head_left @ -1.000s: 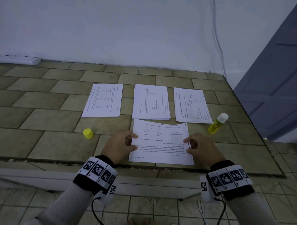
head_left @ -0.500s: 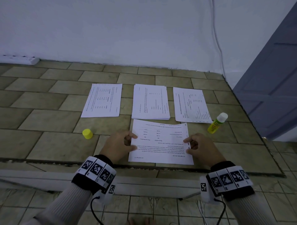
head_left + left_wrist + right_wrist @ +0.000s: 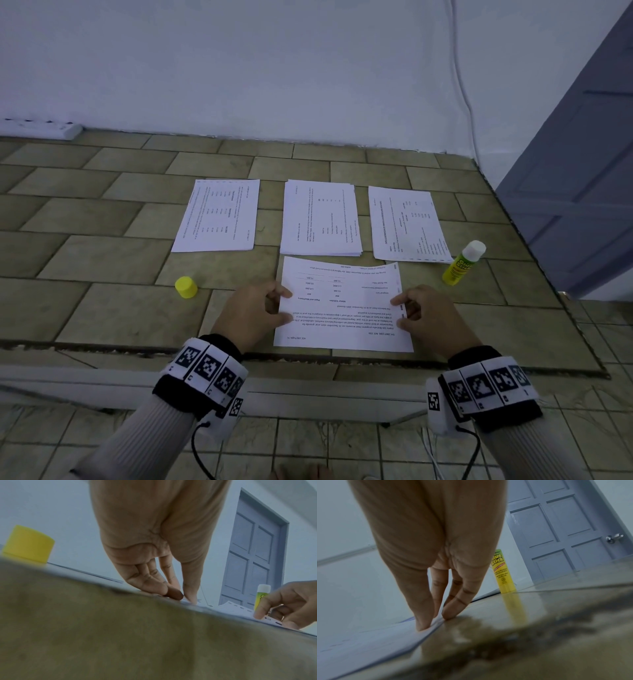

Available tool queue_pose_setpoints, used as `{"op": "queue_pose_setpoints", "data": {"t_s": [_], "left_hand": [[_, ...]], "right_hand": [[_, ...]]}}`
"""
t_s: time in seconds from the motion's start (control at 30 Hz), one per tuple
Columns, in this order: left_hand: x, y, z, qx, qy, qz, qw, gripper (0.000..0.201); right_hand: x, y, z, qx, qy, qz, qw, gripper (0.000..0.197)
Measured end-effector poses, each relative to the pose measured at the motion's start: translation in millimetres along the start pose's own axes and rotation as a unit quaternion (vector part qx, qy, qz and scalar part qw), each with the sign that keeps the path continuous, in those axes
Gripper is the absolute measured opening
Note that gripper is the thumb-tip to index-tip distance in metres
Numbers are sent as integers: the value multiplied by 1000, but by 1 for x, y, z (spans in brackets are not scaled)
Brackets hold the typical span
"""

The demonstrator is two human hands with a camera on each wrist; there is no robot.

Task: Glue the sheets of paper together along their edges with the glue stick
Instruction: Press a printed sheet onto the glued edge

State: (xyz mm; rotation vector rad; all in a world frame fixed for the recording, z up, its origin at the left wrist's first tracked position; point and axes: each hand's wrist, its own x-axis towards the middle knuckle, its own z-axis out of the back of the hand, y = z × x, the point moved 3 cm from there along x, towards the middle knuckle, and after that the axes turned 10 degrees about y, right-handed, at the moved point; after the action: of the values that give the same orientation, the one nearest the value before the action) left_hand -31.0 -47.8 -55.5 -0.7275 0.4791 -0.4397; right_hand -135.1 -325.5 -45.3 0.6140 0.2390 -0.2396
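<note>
Right now the person is pinching the nearest printed sheet (image 3: 342, 308) by its two short sides: the left hand (image 3: 251, 313) is gripping the left edge between thumb and fingers, and the right hand (image 3: 431, 317) is nipping the right edge the same way. The sheet is lying flat on the tiled bench (image 3: 102, 260), its far edge just touching the middle stack of sheets (image 3: 320, 219). To my eye this is the aligning step, with no glue being spread yet.

A little farther off, the yellow cap (image 3: 186, 287) is sitting to the left and the uncapped glue stick (image 3: 463, 263) is standing to the right, just beside the right-hand sheet (image 3: 407, 224). Beyond lies the left-hand sheet (image 3: 217, 216).

Next, I'd guess, the right hand has to let go and fetch the stick while the left is pinning the paper still.
</note>
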Motion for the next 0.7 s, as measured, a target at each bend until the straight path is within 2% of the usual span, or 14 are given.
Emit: {"op": "queue_pose_setpoints", "data": {"t_s": [0.07, 0.2, 0.33, 0.4, 0.47, 0.57, 0.63, 0.7], "left_hand": [[1, 2, -1, 26, -1, 10, 1000, 31], [3, 5, 3, 149, -11, 41, 988, 42], [6, 1, 2, 208, -35, 23, 977, 45], [10, -2, -5, 214, -37, 0, 976, 65], [17, -3, -17, 258, -4, -19, 966, 91], [26, 4, -31, 333, 10, -21, 943, 104], [28, 9, -36, 345, 2, -14, 939, 105], [26, 11, -39, 340, -3, -16, 940, 99]], "right_hand": [[0, 1, -1, -8, 3, -6, 1000, 32], [0, 0, -3, -30, 3, -10, 1000, 32], [0, 2, -4, -77, 5, -19, 997, 32], [0, 6, -2, -97, 3, -25, 995, 32], [-2, 10, -2, -138, 3, -38, 990, 32], [-6, 26, -4, -235, -11, -47, 971, 28], [-4, 40, -13, -250, -7, -32, 968, 39], [0, 61, -32, -204, 34, 1, 978, 56]]}}
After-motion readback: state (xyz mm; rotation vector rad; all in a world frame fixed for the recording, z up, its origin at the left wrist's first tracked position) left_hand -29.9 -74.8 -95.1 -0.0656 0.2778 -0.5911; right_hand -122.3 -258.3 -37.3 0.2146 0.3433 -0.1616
